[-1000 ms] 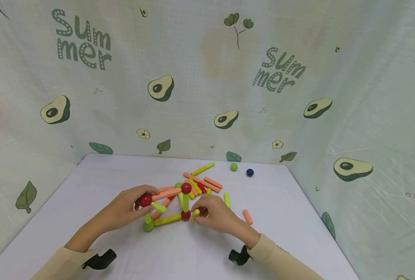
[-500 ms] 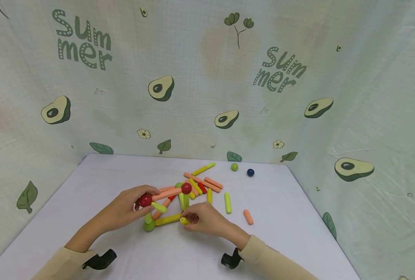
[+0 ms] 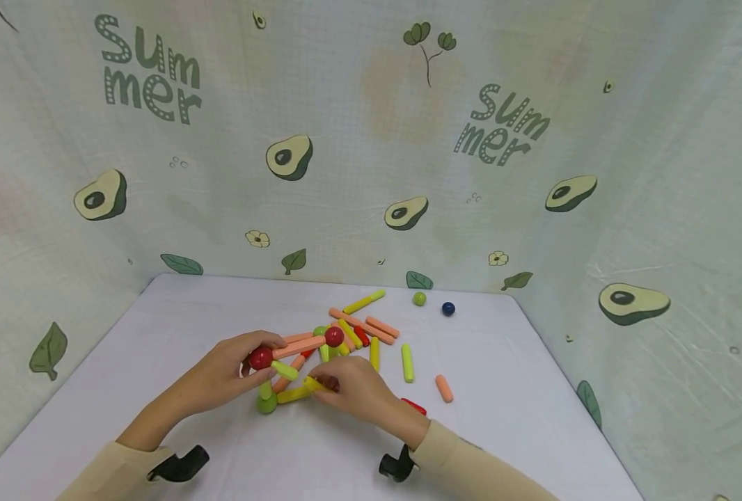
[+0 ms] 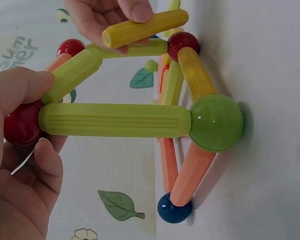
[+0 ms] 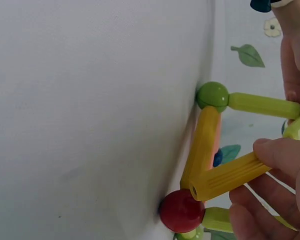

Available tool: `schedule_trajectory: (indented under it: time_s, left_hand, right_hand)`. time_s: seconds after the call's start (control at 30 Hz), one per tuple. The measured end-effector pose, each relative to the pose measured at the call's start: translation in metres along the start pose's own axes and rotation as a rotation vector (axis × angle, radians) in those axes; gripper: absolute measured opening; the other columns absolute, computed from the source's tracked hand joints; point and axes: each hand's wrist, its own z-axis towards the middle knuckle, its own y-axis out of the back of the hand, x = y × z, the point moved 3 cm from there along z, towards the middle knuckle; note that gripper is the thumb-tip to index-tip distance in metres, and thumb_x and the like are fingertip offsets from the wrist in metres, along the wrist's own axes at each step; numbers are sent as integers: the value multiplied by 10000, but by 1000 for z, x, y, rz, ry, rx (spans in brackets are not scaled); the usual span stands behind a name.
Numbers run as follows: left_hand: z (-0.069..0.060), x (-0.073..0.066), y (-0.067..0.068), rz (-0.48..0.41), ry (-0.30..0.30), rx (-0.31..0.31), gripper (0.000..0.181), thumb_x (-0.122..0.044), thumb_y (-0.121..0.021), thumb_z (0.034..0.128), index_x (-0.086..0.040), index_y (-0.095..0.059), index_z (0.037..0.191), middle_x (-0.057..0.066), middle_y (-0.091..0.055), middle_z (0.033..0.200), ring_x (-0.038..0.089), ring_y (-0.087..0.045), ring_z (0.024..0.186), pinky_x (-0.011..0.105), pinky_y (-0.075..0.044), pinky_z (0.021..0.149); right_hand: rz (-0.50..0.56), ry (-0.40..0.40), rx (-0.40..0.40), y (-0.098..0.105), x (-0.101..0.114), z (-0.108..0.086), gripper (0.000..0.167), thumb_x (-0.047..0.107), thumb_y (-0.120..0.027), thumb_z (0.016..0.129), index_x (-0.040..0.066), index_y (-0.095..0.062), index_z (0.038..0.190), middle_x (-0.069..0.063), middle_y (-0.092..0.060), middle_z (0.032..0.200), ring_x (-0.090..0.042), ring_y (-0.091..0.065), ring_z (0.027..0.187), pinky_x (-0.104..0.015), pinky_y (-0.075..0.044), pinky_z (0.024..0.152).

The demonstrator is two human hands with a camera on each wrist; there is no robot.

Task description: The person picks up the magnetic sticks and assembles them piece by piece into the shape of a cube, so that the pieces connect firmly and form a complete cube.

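My left hand grips a red ball at an upper corner of a frame built from sticks and balls. A lime stick runs from that ball down to a green ball on the table. Another lime stick juts from the held corner. My right hand pinches a loose yellow stick between thumb and fingers, in front of the frame. One end of it appears close above the lower red ball; contact cannot be told. A blue ball forms a back corner.
Behind the frame lie several loose sticks, among them an orange stick and a lime stick. A small green ball and a dark blue ball sit farther back. A red stick lies beside my right wrist.
My right hand has moved left with the yellow stick, across the frame's lower right corner, and the stick has turned. A red stick by the wrist is now uncovered. My left hand stays put.
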Motion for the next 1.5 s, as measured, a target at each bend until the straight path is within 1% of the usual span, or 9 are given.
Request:
schedule_trajectory:
  time_s: [0.2,0.47,0.6,0.7,0.77,0.87,1.07,1.23,1.5]
  left_hand:
    - [1,-1,0,-17,-12,-2,484,-77,-834,917,-238,-637,1329,-88,-679,1167,95,-576,816,228,-534,638]
    - [3,0,-3,-14,-21,7,491,-101,-834,925,-258,-635,1345,-101,-683,1192,80,-569,817,229,-531,644]
    - [4,-4,-4,22,-12,24,520,-97,-842,914,-211,-642,1380,-45,-693,1307,105,-630,974,243,-592,762]
    - [7,-7,-5,55,7,35,530,-160,-855,916,-186,-646,1402,-26,-690,1359,156,-658,1127,316,-612,888]
    - [10,-10,-6,71,15,39,540,-222,-867,912,-178,-652,1406,-28,-696,1358,185,-675,1157,369,-611,925]
    - [15,-13,-8,83,30,49,562,-294,-873,907,-191,-650,1413,-48,-709,1317,162,-677,1097,387,-605,912]
    - [21,-17,-14,37,65,81,589,-214,-866,913,-151,-614,1442,-20,-726,1173,113,-591,884,256,-558,753]
    - [20,-17,-15,51,64,70,603,-172,-869,904,-151,-614,1450,1,-727,1257,105,-619,930,266,-584,801]
    - [13,-17,-11,74,30,23,600,-172,-873,896,-182,-636,1447,11,-720,1319,97,-639,972,282,-588,819]
  right_hand:
    - [-62,21,-48,0,6,3,224,201,-841,940,161,-811,1158,61,-789,979,-26,-679,813,-83,-486,742]
    - [-89,10,-70,-3,8,6,208,215,-849,933,195,-816,1137,102,-782,965,36,-581,747,-76,-450,695]
    - [-79,-16,-65,-4,8,7,255,221,-867,917,196,-817,1166,115,-785,990,51,-587,764,-83,-459,702]
    - [-100,-17,-72,-3,9,6,247,226,-867,917,199,-819,1158,114,-787,984,39,-607,781,-83,-462,708]
    - [-130,-7,-86,-4,9,6,230,230,-868,916,200,-822,1139,108,-785,966,28,-630,793,-81,-464,713]
    - [-179,8,-116,-4,9,7,212,241,-874,910,203,-826,1113,102,-786,950,12,-668,822,-75,-472,733]
    - [-227,25,-186,-9,9,7,197,240,-877,906,204,-831,1093,101,-795,959,-10,-697,837,-81,-492,755]
    - [-248,45,-231,-10,8,8,262,242,-899,883,180,-833,1129,95,-805,993,-27,-715,859,-89,-507,757]
    - [-264,74,-230,-14,6,12,303,268,-899,871,180,-825,1152,92,-807,997,-17,-707,817,-47,-459,708]
